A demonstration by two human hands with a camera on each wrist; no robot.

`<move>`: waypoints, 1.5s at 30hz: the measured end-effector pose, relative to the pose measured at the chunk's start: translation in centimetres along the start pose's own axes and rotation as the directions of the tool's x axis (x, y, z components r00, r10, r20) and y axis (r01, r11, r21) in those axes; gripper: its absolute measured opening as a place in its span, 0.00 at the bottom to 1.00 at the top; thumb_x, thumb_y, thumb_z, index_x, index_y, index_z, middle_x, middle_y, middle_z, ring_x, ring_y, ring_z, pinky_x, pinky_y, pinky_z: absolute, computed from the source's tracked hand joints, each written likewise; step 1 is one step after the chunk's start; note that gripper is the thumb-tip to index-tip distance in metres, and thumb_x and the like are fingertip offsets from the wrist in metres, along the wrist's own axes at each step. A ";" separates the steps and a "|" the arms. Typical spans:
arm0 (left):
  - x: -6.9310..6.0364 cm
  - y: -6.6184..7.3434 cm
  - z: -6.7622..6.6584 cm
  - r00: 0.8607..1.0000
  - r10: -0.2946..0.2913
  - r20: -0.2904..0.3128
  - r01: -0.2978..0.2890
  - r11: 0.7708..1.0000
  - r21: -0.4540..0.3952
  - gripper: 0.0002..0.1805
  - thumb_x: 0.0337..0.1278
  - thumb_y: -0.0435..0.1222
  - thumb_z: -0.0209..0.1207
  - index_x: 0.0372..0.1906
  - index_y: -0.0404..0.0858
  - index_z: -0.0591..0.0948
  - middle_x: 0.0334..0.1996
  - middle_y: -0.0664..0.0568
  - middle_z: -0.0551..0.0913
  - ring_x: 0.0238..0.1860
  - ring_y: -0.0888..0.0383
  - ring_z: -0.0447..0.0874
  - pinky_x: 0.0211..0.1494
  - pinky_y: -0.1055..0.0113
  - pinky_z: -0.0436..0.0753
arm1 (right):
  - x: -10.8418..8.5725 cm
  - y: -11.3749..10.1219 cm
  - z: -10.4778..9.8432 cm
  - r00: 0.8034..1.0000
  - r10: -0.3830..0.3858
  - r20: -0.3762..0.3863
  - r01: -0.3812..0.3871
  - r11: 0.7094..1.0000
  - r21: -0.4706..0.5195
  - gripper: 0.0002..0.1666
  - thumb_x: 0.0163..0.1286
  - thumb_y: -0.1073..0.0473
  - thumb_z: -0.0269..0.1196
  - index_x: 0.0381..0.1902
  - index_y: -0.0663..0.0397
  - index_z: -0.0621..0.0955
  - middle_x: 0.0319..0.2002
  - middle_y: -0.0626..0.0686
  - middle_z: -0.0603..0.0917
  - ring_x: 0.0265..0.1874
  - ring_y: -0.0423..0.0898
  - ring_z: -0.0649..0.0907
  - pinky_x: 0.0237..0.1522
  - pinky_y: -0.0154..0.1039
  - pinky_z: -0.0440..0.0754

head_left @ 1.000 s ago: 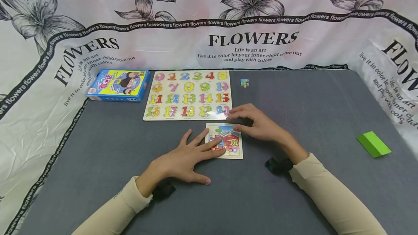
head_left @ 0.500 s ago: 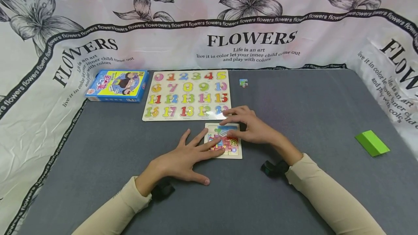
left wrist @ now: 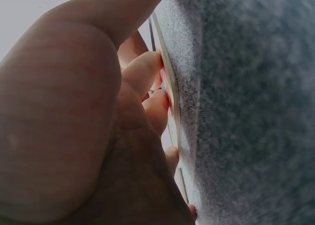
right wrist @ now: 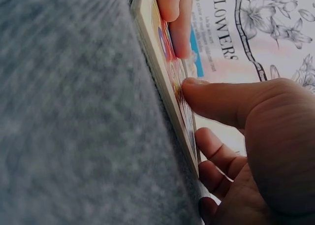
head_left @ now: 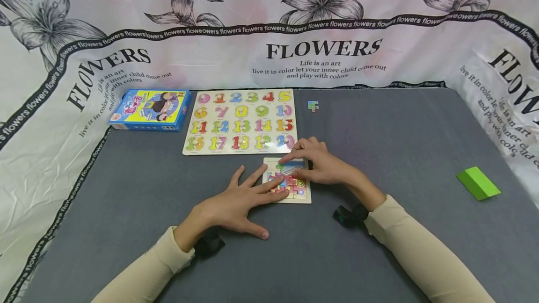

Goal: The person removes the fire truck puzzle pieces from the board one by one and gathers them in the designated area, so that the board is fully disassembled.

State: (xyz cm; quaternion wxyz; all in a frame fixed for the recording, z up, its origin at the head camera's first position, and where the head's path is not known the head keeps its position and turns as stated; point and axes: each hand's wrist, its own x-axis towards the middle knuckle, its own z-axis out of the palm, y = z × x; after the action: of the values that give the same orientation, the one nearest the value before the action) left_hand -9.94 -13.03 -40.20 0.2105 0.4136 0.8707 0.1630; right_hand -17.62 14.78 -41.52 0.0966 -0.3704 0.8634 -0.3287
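Note:
A small square jigsaw puzzle (head_left: 300, 191) with a red picture in a pale wooden frame lies flat on the grey table. My left hand (head_left: 231, 208) rests with spread fingers over its left side; the left wrist view shows those fingertips at the board. From the right, my right hand (head_left: 330, 165) reaches over the upper part, thumb and index finger apart on the surface. In the right wrist view the thumb (right wrist: 216, 99) touches the puzzle face, while other fingers lie by the far edge. Parts of the picture are hidden under both hands.
Behind the puzzle lies a number board (head_left: 240, 123) with colored numerals. A blue and yellow box (head_left: 151, 110) is to its left. One loose jigsaw piece (head_left: 313, 105) sits at the back, and a green block (head_left: 478, 183) lies far right. Floral cloth (head_left: 320, 50) borders the table.
My right hand has moved left over the puzzle's upper part, its index finger going from the number board's corner to the puzzle's top. The left hand stays in place.

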 end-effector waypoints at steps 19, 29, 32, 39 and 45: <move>0.2 0.0 -0.1 1.000 -0.006 -0.019 0.006 1.000 0.014 0.53 0.51 0.64 0.69 0.80 0.62 0.57 0.84 0.63 0.45 0.84 0.45 0.25 0.75 0.28 0.27 | 0.8 0.0 -0.2 0.999 0.014 0.033 -0.015 1.000 0.019 0.21 0.70 0.61 0.64 0.58 0.39 0.86 0.38 0.49 0.74 0.38 0.47 0.63 0.43 0.46 0.52; 0.2 0.2 -0.1 1.000 -0.011 -0.011 0.011 1.000 0.000 0.53 0.50 0.63 0.69 0.80 0.63 0.57 0.83 0.64 0.45 0.84 0.45 0.24 0.74 0.27 0.27 | 0.9 -0.1 0.0 0.999 0.028 0.025 -0.028 0.999 0.018 0.23 0.68 0.63 0.64 0.58 0.38 0.86 0.41 0.49 0.75 0.38 0.47 0.63 0.43 0.46 0.51; 0.2 0.2 -0.1 1.000 -0.012 -0.009 0.012 1.000 -0.005 0.53 0.50 0.63 0.70 0.80 0.63 0.57 0.83 0.64 0.45 0.84 0.44 0.24 0.74 0.27 0.27 | 0.9 -0.2 0.1 0.999 0.026 0.036 -0.026 1.000 -0.001 0.23 0.69 0.63 0.64 0.59 0.37 0.86 0.41 0.49 0.74 0.38 0.47 0.63 0.43 0.46 0.51; 0.1 0.2 -0.1 1.000 -0.006 -0.010 0.006 1.000 -0.008 0.53 0.51 0.63 0.69 0.80 0.62 0.57 0.83 0.64 0.45 0.84 0.45 0.25 0.74 0.27 0.27 | 1.1 -0.3 0.0 0.997 0.009 0.079 -0.004 0.999 -0.052 0.26 0.68 0.64 0.62 0.61 0.35 0.84 0.37 0.51 0.70 0.38 0.48 0.61 0.41 0.47 0.49; 0.2 0.2 0.0 1.000 -0.007 -0.014 0.007 1.000 0.004 0.52 0.51 0.63 0.69 0.80 0.62 0.58 0.83 0.63 0.46 0.84 0.45 0.25 0.75 0.27 0.27 | 1.1 -0.4 -0.2 0.995 -0.003 0.104 0.013 0.996 -0.093 0.28 0.70 0.65 0.61 0.63 0.33 0.83 0.37 0.51 0.69 0.38 0.48 0.60 0.41 0.47 0.49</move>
State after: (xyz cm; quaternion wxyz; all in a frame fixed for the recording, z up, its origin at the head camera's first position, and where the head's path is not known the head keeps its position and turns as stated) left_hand -9.95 -12.80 -40.12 0.2041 0.4097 0.8740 0.1631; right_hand -18.24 13.85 -41.04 0.1226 -0.3945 0.8701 -0.2687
